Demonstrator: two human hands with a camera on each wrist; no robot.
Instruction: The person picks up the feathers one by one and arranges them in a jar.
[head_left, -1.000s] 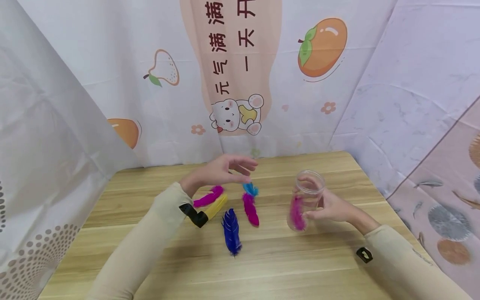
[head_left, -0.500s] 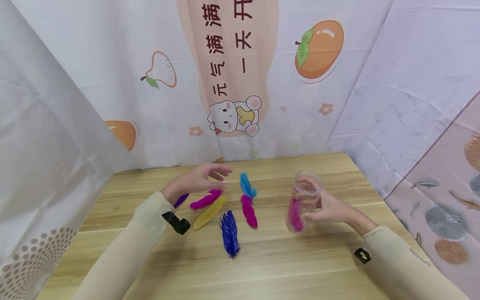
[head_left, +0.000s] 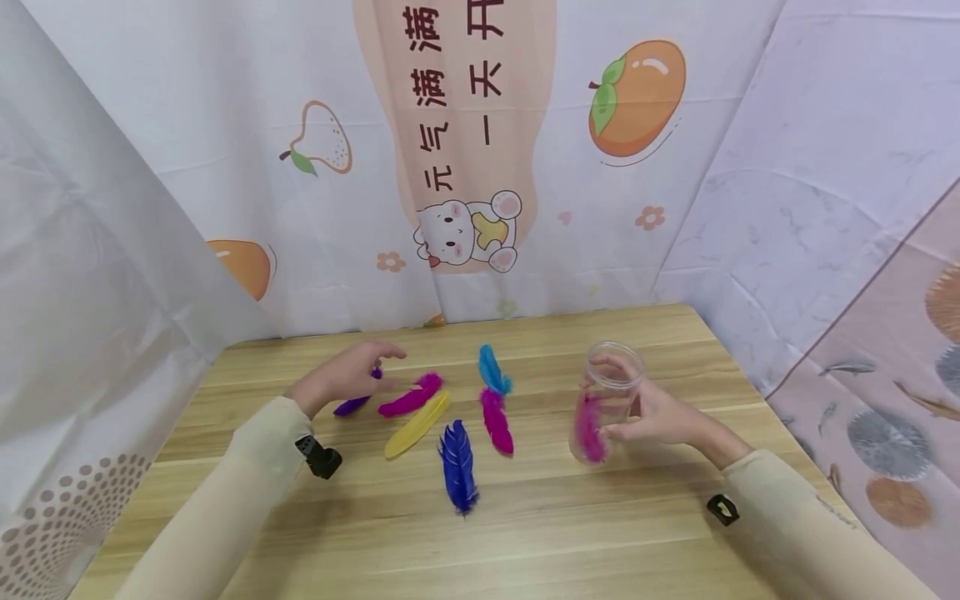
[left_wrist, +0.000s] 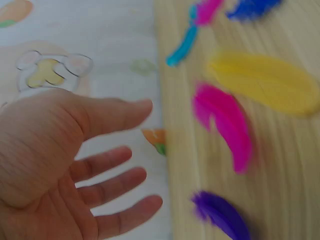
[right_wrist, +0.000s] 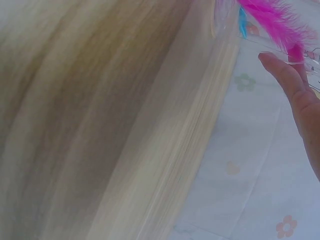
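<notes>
My right hand (head_left: pixel 651 412) grips a clear jar (head_left: pixel 617 385) from its far and right sides. Inside the jar leans a pink feather (head_left: pixel 591 429). Over at the left, my left hand (head_left: pixel 347 373) hovers above a purple feather (head_left: pixel 352 405) and partly covers it in the head view; its fingers are spread and hold nothing, as the left wrist view also shows. Just right of that hand lie a magenta feather (head_left: pixel 412 397) and a yellow feather (head_left: pixel 417 425).
A dark blue feather (head_left: pixel 458 468) lies mid-table. Near it, a light blue feather (head_left: pixel 491 369) meets a crimson-pink feather (head_left: pixel 497 422) end to end. The wooden table (head_left: pixel 525 533) backs onto a printed white curtain (head_left: pixel 330 250).
My left hand has moved left from above the light blue feather, past the magenta and yellow ones, to the purple feather. The right hand keeps its hold on the jar.
</notes>
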